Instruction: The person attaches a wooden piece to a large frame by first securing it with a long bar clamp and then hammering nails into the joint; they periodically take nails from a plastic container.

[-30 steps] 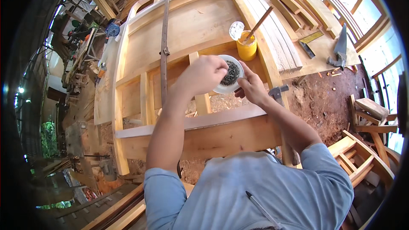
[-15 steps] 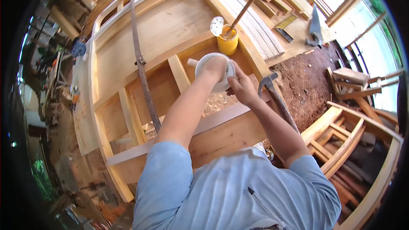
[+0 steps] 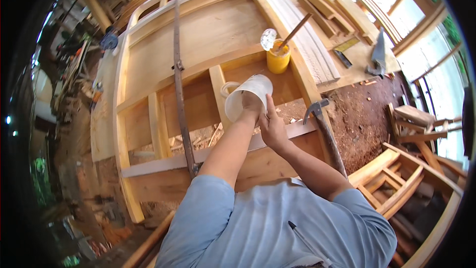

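My left hand [image 3: 252,105] grips a white plastic tub [image 3: 246,95] that is tipped on its side, mouth turned down and to the left, over the wooden frame [image 3: 148,119]. My right hand [image 3: 271,128] is right beside it with fingers stretched upward, the fingertips against the tub's base, holding nothing that I can see. A white ring-shaped lid [image 3: 227,88] lies on the wood just behind the tub. What is inside the tub is hidden from here.
A yellow jar [image 3: 277,60] with a stick in it stands behind the tub. A hammer [image 3: 325,129] leans at the frame's right edge. A long metal bar clamp [image 3: 178,84] crosses the frame. A handsaw [image 3: 379,52] and planks lie far right, wooden stools [image 3: 396,173] lower right.
The tub was upright with dark contents showing; now it is tipped over on its side. My view has shifted, so the frame sits lower and more central.
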Demonstrator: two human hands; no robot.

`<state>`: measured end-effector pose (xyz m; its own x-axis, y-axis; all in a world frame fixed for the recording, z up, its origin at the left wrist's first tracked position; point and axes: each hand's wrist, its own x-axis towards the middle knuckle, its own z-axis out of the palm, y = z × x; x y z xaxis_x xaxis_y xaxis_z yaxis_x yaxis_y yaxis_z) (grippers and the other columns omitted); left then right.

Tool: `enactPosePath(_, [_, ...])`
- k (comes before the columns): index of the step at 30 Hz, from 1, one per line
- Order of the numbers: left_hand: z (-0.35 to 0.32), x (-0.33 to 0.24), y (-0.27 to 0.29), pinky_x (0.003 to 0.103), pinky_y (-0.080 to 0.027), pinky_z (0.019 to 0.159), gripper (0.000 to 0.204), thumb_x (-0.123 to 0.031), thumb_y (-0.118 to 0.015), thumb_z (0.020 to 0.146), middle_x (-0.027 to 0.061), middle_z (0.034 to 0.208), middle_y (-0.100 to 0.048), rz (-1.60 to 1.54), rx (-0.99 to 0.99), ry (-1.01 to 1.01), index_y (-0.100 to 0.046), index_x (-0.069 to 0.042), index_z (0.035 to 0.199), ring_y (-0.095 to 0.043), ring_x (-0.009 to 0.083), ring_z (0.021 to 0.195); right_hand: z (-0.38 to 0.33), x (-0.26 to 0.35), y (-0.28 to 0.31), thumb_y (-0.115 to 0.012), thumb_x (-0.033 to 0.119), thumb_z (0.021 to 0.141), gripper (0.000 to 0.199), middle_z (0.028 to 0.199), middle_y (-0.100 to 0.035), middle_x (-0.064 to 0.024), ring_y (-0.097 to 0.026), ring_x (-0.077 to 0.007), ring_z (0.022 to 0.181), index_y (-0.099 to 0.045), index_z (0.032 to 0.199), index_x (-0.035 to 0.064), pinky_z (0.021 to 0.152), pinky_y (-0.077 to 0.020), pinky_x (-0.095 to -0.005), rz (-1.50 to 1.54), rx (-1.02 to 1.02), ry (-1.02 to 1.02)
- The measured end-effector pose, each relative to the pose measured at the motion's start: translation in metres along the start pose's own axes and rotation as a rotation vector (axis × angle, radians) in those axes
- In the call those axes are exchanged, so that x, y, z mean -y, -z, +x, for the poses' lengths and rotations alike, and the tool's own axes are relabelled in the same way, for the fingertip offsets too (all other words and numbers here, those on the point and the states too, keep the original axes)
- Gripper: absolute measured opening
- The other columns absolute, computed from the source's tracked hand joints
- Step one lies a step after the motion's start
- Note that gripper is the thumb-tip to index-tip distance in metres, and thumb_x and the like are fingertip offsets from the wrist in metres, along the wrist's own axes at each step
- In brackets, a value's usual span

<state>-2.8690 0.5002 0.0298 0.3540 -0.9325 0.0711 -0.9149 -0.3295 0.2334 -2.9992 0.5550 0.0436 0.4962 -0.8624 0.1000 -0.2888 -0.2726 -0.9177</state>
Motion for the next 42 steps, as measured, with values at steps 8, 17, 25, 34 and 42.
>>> enactPosePath(8, [0.007, 0.011, -0.018, 0.047, -0.055, 0.089, 0.022, -0.019, -0.064, 0.086, 0.0219, 0.100, -0.074, -0.040, 0.110, 0.009, -0.076, -0.004, 0.097, -0.071, 0.0389, 0.097, 0.001, -0.022, 0.005, -0.053, 0.011, 0.100, 0.076, 0.071, -0.062, -0.0177, -0.062, -0.0255, 0.062, -0.010, 0.162, 0.0012, 0.061, -0.0500, -0.0408, 0.072, 0.081, -0.005])
enactPosePath(17, [0.033, 0.033, -0.027, 0.049, -0.055, 0.089, 0.023, -0.019, -0.065, 0.084, 0.0241, 0.099, -0.073, -0.113, 0.126, -0.049, -0.076, -0.002, 0.095, -0.071, 0.0405, 0.097, 0.042, -0.003, 0.008, -0.059, 0.022, 0.099, 0.072, 0.082, -0.068, -0.0236, -0.067, -0.0340, 0.075, -0.025, 0.160, 0.0054, 0.070, -0.0523, -0.0447, 0.050, 0.104, -0.073])
enactPosePath(25, [0.025, 0.031, 0.007, 0.049, -0.055, 0.089, 0.021, -0.016, -0.067, 0.078, 0.0288, 0.093, -0.071, -0.266, 0.051, -0.120, -0.075, 0.002, 0.087, -0.071, 0.0420, 0.093, 0.039, -0.008, 0.000, -0.055, 0.023, 0.098, 0.060, 0.101, -0.069, -0.0332, -0.069, -0.0473, 0.094, -0.040, 0.152, 0.0029, 0.084, -0.0535, -0.0515, 0.046, -0.106, -0.043])
enactPosePath(34, [-0.048, 0.072, 0.161, 0.026, -0.048, 0.062, 0.012, -0.009, -0.067, 0.088, 0.0025, 0.075, -0.067, -0.749, -0.091, -0.153, -0.068, 0.003, 0.087, -0.058, 0.0091, 0.065, 0.124, 0.019, 0.054, -0.060, 0.036, 0.100, 0.043, 0.080, -0.065, -0.0080, -0.061, -0.0156, 0.058, -0.061, 0.125, 0.0014, 0.055, -0.0527, -0.0336, 0.361, -0.050, -0.443])
enactPosePath(42, [-0.127, 0.096, 0.183, 0.021, -0.049, 0.063, 0.003, -0.001, -0.070, 0.088, -0.0026, 0.079, -0.067, -0.964, 0.058, -0.112, -0.068, 0.000, 0.091, -0.059, 0.0035, 0.072, 0.008, 0.082, 0.031, -0.063, 0.016, 0.100, 0.037, 0.117, -0.065, -0.0127, -0.063, -0.0245, 0.103, -0.058, 0.135, 0.0035, 0.089, -0.0503, -0.0346, 0.064, 0.050, 0.470])
